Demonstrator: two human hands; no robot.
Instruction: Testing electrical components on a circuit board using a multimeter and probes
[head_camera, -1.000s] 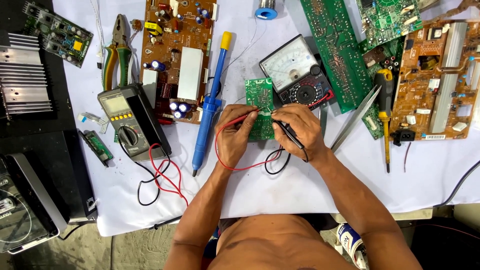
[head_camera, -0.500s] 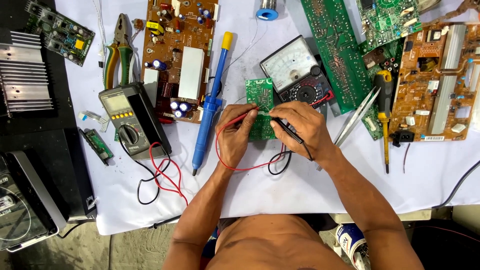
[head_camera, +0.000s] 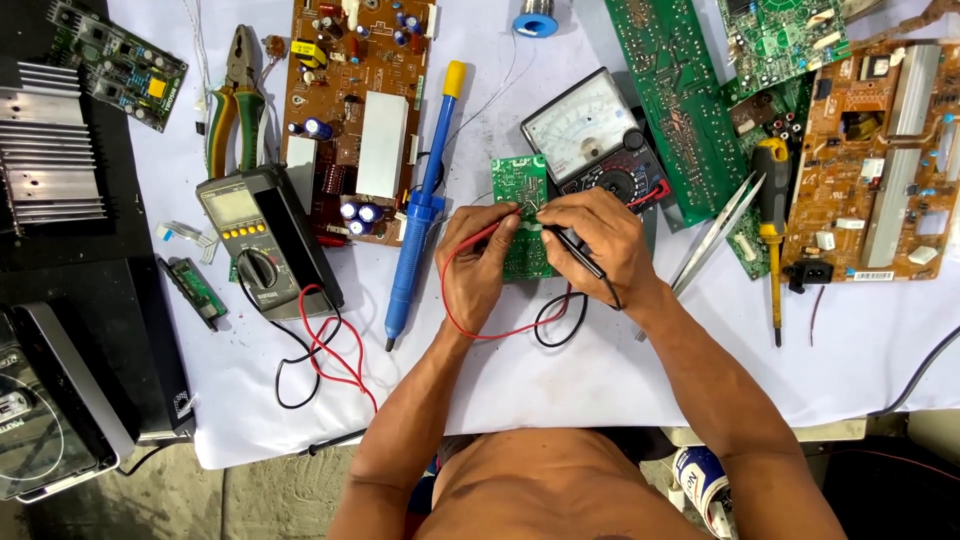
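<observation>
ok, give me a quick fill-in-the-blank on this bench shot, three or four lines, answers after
1. The left hand holds the ____ probe.
2. The right hand holds the ____ probe.
3. Both probe tips rest on the small ____ circuit board in front of the dial meter.
4. The long blue tool left of the hands has a ____ cap.

Missing words: red; black; green; yellow
</observation>
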